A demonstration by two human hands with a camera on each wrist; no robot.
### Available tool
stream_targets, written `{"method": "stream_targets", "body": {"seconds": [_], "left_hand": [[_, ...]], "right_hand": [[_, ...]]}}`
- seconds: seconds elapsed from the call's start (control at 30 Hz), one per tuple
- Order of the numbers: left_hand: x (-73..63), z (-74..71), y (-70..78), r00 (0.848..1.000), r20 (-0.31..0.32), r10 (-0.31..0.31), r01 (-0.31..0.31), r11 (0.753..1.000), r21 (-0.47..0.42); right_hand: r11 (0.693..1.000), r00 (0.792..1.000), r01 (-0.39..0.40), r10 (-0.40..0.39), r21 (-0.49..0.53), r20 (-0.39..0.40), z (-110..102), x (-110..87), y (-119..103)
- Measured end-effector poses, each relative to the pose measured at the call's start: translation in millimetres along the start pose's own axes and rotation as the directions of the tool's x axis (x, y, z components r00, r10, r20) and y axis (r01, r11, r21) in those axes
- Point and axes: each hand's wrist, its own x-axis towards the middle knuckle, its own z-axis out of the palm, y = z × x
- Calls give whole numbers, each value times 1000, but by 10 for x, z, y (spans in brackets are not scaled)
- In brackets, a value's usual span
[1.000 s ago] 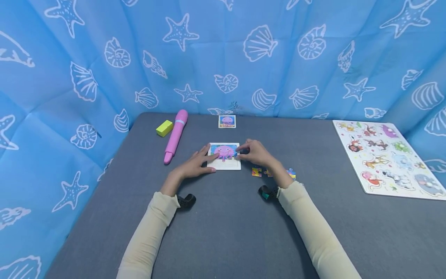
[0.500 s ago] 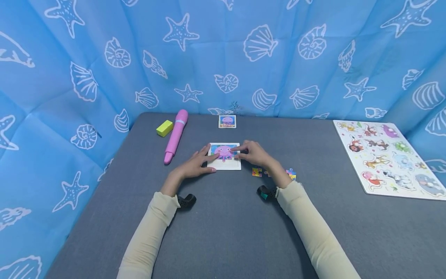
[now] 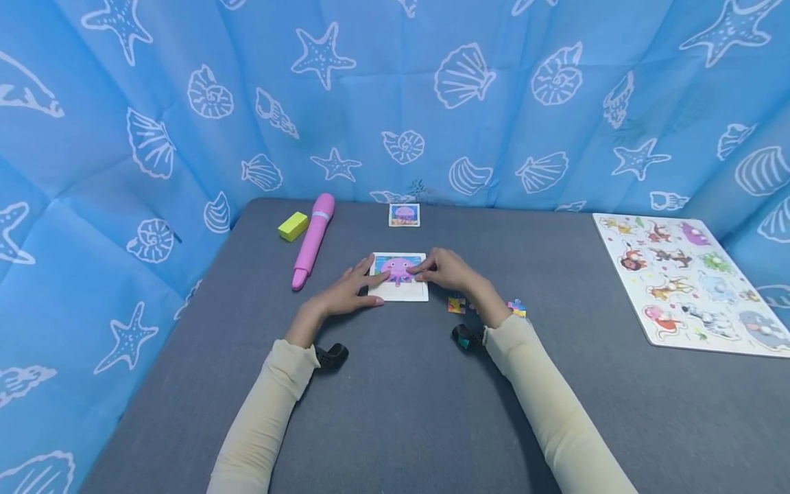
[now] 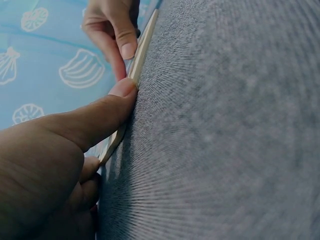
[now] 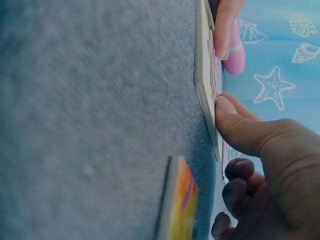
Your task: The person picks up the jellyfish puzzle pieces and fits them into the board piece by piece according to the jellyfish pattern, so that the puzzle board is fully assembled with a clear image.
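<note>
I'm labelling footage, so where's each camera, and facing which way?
Head: worn on the head, facing forward and down at the small puzzle board; left hand, right hand and sleeves show.
Left wrist: on that wrist, facing the board's edge; both hands show.
Right wrist: likewise, plus a loose piece.
Wrist views share the curtain.

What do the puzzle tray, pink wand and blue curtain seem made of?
Puzzle tray: probably wood or fibreboard, matte; the left wrist view shows a pale tan edge.
Pink wand: likely smooth plastic, judging by its even colour.
Blue curtain: thin, matte fabric or plastic sheeting; soft creases fit either.
</note>
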Motion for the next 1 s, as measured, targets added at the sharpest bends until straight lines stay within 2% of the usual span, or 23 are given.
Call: {"method": "stream_targets", "body": {"seconds": [0.17,0.3,0.4,0.6,0.83,1.0], "left_hand": [[7,-5,20,1000,3,-1,1,1000,12],[13,-6,36,1000,8,-3,3,1000,22],[8,-6,35,1000,10,0,0,1000,22],[-20,-4,11,1000,-14,12,-12,1000,29],[-33,5,9,1000,-26,15,-15,1000,27],[-100,3,10,999,-40,33,-32,999,14]], "right_hand": [[997,997,-77,77,-32,-2,-21,14,-3],[997,997,-71,71,19,-29,-42,-42,38],[997,996,-70,72,45,-57,-92,-141,83],[989,987,-134,139,55,-82,-222,-419,152],[990,990,-142,142,19,-13,-284,-726,208],[994,995,-102,103,-40,15,-275,-882,208]]}}
